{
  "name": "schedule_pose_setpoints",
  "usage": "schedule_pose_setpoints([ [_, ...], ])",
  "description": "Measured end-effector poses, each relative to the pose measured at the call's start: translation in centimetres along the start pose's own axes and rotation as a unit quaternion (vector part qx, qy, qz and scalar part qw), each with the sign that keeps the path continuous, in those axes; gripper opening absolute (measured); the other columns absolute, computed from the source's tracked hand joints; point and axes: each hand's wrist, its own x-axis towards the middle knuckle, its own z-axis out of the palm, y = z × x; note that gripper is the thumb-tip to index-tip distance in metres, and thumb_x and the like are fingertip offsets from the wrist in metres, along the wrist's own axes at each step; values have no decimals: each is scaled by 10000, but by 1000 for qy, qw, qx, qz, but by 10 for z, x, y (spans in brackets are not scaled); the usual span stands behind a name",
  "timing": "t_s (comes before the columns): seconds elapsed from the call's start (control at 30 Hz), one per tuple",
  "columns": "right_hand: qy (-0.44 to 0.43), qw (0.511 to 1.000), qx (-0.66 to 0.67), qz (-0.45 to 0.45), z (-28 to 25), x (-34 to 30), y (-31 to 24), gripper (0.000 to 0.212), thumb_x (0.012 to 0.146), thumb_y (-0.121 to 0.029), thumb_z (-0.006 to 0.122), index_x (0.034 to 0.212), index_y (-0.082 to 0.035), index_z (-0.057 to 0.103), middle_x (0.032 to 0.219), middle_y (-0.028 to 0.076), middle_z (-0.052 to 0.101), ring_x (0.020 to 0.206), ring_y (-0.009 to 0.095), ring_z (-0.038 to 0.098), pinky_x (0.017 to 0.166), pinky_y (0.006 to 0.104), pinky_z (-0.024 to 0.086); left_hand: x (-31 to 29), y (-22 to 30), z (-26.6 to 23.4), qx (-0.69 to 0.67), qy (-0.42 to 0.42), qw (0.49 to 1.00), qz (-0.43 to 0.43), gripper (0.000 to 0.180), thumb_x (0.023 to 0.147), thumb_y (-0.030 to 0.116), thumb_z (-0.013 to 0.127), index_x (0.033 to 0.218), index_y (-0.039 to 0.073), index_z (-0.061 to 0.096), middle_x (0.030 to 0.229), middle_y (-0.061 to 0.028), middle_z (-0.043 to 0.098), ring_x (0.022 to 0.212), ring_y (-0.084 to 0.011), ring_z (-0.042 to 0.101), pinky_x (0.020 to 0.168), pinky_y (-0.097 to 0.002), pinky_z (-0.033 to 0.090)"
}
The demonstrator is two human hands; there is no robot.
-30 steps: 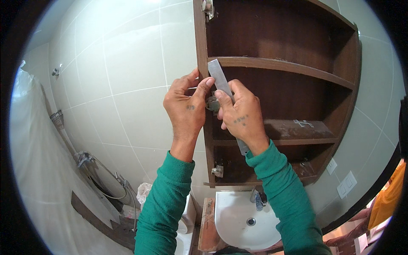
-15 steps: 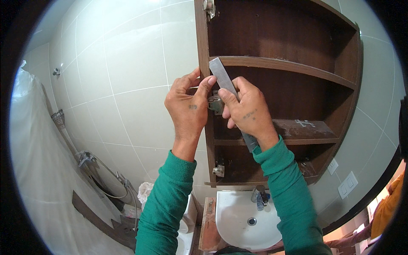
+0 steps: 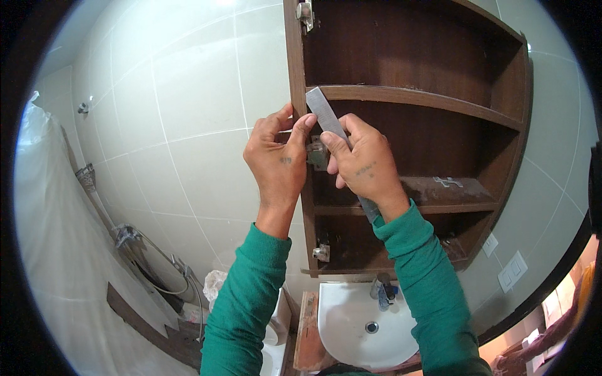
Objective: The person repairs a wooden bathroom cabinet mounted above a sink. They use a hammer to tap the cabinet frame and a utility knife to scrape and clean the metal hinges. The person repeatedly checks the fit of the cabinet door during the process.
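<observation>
A wall-mounted dark brown wooden cabinet (image 3: 293, 53) with open shelves stands before me. My left hand (image 3: 277, 156) pinches the front edge of its left side panel, the thumb on the inner side and the fingers reaching around the outside. In my right hand (image 3: 370, 166) is a flat grey metal file (image 3: 325, 108), held at a slant with its upper end near the panel and the middle shelf's left end. The file's lower end runs under my right wrist. Between my hands a metal hinge (image 3: 318, 155) is fixed inside the panel, partly covered by my fingers.
More hinges sit higher (image 3: 305, 14) and lower (image 3: 322, 252) on the panel. Below the cabinet is a white washbasin (image 3: 351, 335) with a tap (image 3: 384, 289). A plastic sheet (image 3: 56, 250) hangs at left, near a shower hose (image 3: 166, 288). Wall switches (image 3: 513, 272) are at right.
Both hands keep their grip, and the file stays at nearly the same slant. The view has shifted slightly. At the lower right edge, a person's orange clothing has moved mostly out of sight.
</observation>
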Motion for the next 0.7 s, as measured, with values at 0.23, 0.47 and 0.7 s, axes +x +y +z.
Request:
schedule_pose_setpoints([
  [0.23, 24, 998, -25, -43, 7, 6, 15, 198, 1078, -194, 647, 1094, 2, 629, 694, 104, 687, 544, 167, 683, 486, 321, 533, 0, -1, 5, -10, 13, 1000, 12, 358, 923, 161, 867, 1223, -15, 781, 987, -111, 747, 870, -173, 753, 696, -302, 629],
  [0.47, -12, 1000, 16, -17, 1, 8, 0, 219, 1093, -232, 629, 1118, -15, 650, 690, 69, 681, 522, 128, 654, 491, 293, 532, 2, 1, 3, 2, 16, 1000, 6, 358, 921, 172, 871, 1210, -21, 784, 975, -114, 753, 868, -180, 756, 704, -304, 632],
  [0.7, 52, 989, -67, -123, 3, 12, 17, 215, 1054, -204, 662, 1053, 8, 624, 813, 268, 710, 749, 444, 753, 607, 484, 562, 2, 4, 3, -4, 13, 1000, -9, 364, 931, 198, 866, 1209, -22, 783, 974, -118, 753, 843, -193, 758, 700, -311, 637],
])
